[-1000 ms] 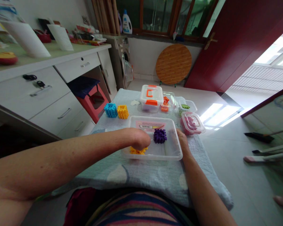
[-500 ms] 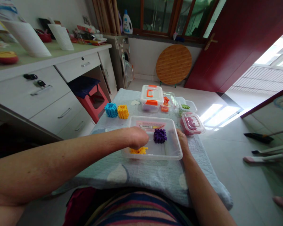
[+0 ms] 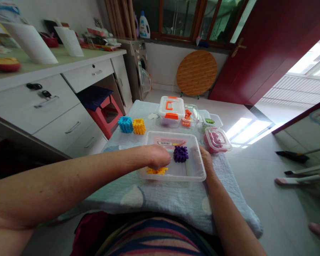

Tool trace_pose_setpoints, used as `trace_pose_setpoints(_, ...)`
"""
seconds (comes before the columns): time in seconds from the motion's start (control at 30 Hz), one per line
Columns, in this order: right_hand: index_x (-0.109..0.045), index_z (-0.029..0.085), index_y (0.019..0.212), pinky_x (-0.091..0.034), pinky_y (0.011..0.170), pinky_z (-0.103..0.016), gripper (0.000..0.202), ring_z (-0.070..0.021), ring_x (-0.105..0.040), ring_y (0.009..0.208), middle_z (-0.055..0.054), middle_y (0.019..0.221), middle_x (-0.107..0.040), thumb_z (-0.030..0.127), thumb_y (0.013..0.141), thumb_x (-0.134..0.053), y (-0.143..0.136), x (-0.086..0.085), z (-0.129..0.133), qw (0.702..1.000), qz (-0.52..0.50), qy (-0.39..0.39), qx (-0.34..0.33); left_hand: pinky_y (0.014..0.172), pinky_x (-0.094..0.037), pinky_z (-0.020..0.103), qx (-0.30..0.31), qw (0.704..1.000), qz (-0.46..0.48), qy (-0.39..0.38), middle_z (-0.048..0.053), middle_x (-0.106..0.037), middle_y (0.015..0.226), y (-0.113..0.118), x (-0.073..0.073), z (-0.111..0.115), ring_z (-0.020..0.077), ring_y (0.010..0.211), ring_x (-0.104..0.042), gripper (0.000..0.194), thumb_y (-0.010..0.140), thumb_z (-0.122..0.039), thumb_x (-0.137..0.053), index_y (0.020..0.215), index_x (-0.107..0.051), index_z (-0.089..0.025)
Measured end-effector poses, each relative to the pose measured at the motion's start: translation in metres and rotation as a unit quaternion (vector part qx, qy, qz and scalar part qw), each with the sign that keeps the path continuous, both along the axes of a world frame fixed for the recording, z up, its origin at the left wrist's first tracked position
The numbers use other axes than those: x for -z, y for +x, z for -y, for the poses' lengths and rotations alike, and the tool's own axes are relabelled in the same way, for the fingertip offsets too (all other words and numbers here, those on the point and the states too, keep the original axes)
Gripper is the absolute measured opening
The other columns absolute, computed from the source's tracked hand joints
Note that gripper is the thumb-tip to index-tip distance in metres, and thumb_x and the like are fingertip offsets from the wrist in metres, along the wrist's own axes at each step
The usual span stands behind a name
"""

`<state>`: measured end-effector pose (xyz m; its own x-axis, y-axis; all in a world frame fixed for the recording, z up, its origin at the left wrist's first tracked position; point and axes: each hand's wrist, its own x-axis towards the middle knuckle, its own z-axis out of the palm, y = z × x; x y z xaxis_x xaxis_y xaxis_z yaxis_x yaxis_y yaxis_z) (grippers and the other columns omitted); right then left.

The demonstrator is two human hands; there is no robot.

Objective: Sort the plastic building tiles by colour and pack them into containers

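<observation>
My left hand (image 3: 160, 156) reaches into a clear plastic box (image 3: 196, 175), its back toward me and its fingers curled down out of sight. It looks closed, but anything inside it is hidden. Just below the hand, yellow interlocking pieces (image 3: 156, 171) lie at the box's near left corner. A purple cube of interlocking pieces (image 3: 181, 154) sits in the box, to the right of this hand. My right hand (image 3: 206, 156) grips the box's right wall, with its fingers partly hidden.
Beyond the box stand a blue block (image 3: 125, 124), a yellow block (image 3: 139, 126) and a lidded box with orange latches (image 3: 171, 108). At the right are a tub with orange pieces (image 3: 186, 119), one with green pieces (image 3: 209, 121) and a lidded pink one (image 3: 217, 139).
My left hand has shifted slightly to the right inside the box. My right hand, the purple cube and the surrounding containers stay where they were.
</observation>
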<state>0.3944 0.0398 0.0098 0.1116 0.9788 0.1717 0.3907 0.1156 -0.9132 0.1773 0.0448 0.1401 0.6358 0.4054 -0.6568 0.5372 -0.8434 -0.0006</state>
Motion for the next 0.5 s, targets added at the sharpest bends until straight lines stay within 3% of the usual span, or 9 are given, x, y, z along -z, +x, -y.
trace_pose_setpoints(0.17,-0.066,0.02,0.069,-0.044,0.061,-0.028,0.025,-0.0184,-0.053,0.068,-0.002,0.07,-0.059,0.043,0.073,-0.058,0.0,-0.001,0.0006,1.0,0.001,-0.004,-0.002,0.059,-0.045,0.029,-0.024,0.999,0.037,-0.009,0.008,-0.076,0.086,0.0006,-0.0005,0.0017,0.021,0.069,-0.064,0.028,0.07,-0.008,-0.064,0.092,-0.077,-0.02)
trace_pose_setpoints(0.37,-0.066,0.02,0.068,-0.044,0.062,-0.028,0.027,-0.0182,-0.053,0.069,-0.002,0.069,-0.059,0.044,0.073,-0.057,-0.0019,-0.007,0.0023,1.0,0.008,0.0,0.001,0.056,-0.04,0.026,-0.006,0.999,0.032,-0.036,0.004,-0.076,0.092,-0.0014,0.0023,-0.0004,0.0178,0.071,-0.063,0.036,0.074,-0.007,-0.061,0.102,-0.075,-0.025)
trace_pose_setpoints(0.5,-0.066,0.019,0.068,-0.044,0.061,-0.028,0.029,-0.0183,-0.054,0.069,-0.002,0.07,-0.06,0.047,0.074,-0.057,-0.0005,-0.0034,0.0011,1.0,0.018,-0.001,0.004,0.053,-0.038,0.027,-0.01,0.998,0.027,-0.052,0.003,-0.076,0.086,-0.0034,0.0038,-0.0012,0.0162,0.065,-0.061,0.033,0.07,-0.004,-0.061,0.091,-0.077,-0.023)
